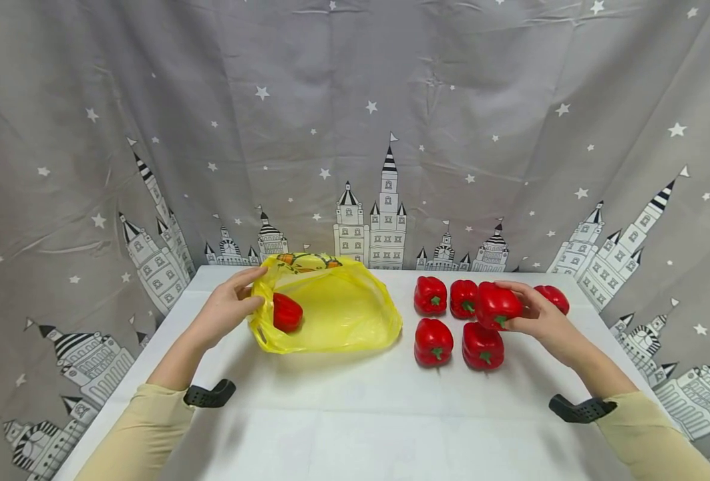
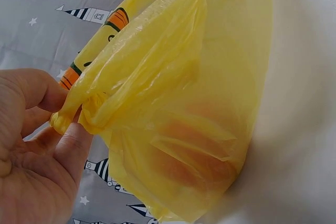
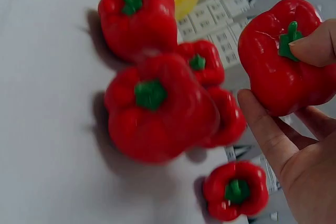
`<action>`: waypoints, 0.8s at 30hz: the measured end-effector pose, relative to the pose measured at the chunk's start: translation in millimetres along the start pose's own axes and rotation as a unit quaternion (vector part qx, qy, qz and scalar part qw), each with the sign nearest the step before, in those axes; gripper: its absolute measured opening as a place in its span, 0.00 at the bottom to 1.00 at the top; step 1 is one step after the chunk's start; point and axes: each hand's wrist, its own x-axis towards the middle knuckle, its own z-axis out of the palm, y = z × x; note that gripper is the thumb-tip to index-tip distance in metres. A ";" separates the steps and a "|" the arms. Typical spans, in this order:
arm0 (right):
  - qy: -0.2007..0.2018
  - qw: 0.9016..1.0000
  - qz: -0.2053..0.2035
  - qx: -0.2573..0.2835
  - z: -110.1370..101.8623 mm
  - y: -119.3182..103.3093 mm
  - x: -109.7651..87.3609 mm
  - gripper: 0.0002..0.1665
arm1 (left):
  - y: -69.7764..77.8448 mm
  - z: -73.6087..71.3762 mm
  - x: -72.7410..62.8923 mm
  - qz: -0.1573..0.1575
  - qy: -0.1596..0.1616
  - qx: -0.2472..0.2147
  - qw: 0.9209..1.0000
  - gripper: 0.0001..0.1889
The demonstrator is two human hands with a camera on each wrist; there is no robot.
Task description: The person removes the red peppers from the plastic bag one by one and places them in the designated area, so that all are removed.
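Note:
My left hand (image 1: 230, 308) pinches the gathered edge of a yellow plastic bag (image 1: 348, 310), whose mouth gapes toward me. Inside the bag, by that hand, lies one red bell pepper (image 1: 286, 312); in the left wrist view it shows only as an orange-red patch through the plastic. On the right side, my right hand (image 1: 544, 321) grips another red bell pepper (image 3: 286, 59), thumb next to its green stem and fingers beneath it. In the head view this held pepper overlaps the group of peppers behind and below it.
Several more red bell peppers stand on the white table (image 1: 355, 434), among them a front one (image 1: 433, 342), one below my right hand (image 1: 483, 345) and one at the far right (image 1: 552, 299). A grey curtain (image 1: 306, 133) with castles and stars hangs behind the table.

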 end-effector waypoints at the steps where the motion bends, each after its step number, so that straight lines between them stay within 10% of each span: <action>1: 0.003 1.000 0.001 0.000 -3.3 2.6 -2.0 0.47 | -0.1 0.2 0.2 0.000 0.000 0.002 1.000 0.35; 24: -0.022 0.996 0.085 -0.025 -46.6 57.4 -36.9 0.48 | -0.7 1.0 0.0 -0.006 0.001 0.006 1.000 0.35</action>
